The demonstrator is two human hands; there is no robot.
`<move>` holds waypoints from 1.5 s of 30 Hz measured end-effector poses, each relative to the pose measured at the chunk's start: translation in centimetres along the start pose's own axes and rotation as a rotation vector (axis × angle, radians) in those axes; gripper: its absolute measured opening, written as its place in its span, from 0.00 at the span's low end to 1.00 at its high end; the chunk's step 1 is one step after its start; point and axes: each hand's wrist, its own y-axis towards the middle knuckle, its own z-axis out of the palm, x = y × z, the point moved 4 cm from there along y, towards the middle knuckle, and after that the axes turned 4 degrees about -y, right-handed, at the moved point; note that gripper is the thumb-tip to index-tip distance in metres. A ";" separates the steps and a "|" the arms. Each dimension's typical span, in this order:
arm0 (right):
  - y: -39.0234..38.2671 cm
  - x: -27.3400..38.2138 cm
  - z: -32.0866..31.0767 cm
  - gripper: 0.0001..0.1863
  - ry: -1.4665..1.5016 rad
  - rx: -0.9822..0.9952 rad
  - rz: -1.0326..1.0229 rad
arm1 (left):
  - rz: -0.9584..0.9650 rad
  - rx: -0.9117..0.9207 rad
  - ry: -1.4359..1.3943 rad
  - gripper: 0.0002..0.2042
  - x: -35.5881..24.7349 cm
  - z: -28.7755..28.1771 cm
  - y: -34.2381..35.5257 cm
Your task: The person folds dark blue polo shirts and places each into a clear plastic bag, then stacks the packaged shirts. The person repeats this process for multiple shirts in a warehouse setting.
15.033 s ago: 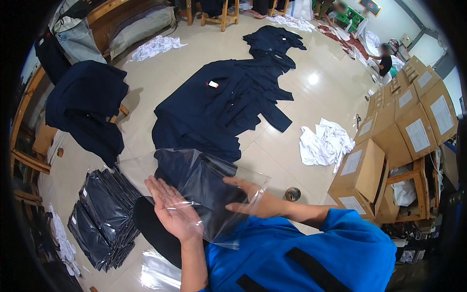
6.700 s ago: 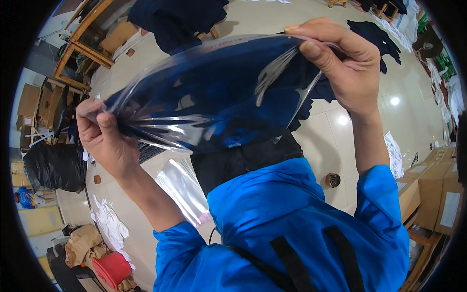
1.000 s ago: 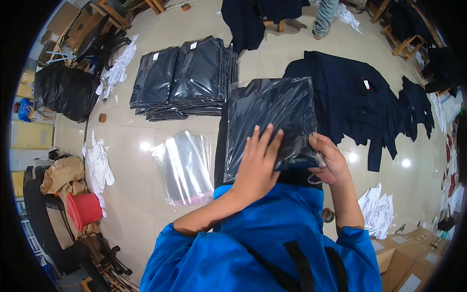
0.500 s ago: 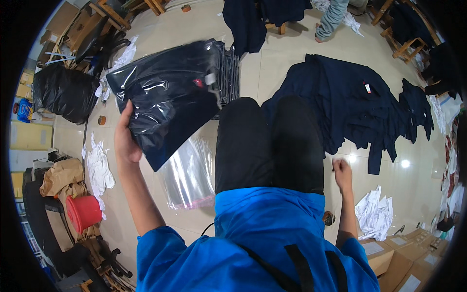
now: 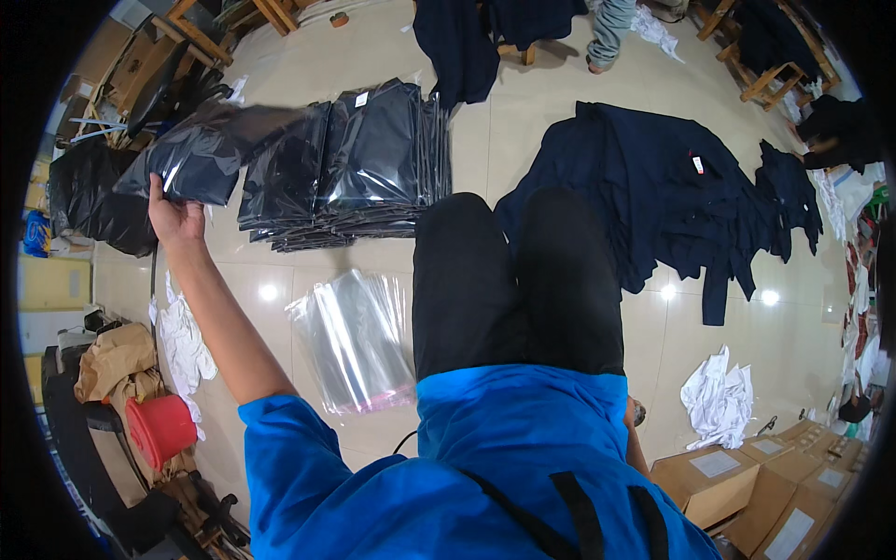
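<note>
My left hand (image 5: 177, 219) is closed on the near edge of a dark garment in a clear plastic bag (image 5: 201, 154), held out to the far left. Right of it, stacks of similar bagged dark garments (image 5: 371, 159) lie on the floor. A fan of empty clear plastic bags (image 5: 353, 350) rests on the tiles left of my legs. Low beside my right hip, my right hand (image 5: 631, 411) is mostly hidden by my blue shirt, so its fingers do not show. A small roundish brown object (image 5: 639, 412) is next to it.
Loose navy garments (image 5: 644, 196) spread over the floor ahead right. Cardboard boxes (image 5: 714, 481) stand at the lower right, near a white cloth heap (image 5: 719, 397). At left are a black plastic sack (image 5: 79, 191) and a red bucket (image 5: 163, 429). Another person's arm (image 5: 611, 35) shows at the top.
My left hand has swung the bagged garment left and away, uncovering the stacks. My right hand has moved down and back beside my hip.
</note>
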 end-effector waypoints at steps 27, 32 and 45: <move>1.8 9.1 -1.1 0.14 -0.523 -0.309 -0.227 | -0.385 -0.374 0.354 0.27 21.7 -22.8 9.8; 5.3 13.5 -4.0 0.11 -0.277 -0.393 -0.284 | -0.374 -0.134 0.751 0.35 19.3 -22.8 8.7; 25.4 24.9 -9.6 0.22 0.125 -0.585 -0.393 | -0.260 0.605 1.105 0.36 26.7 -11.4 -24.3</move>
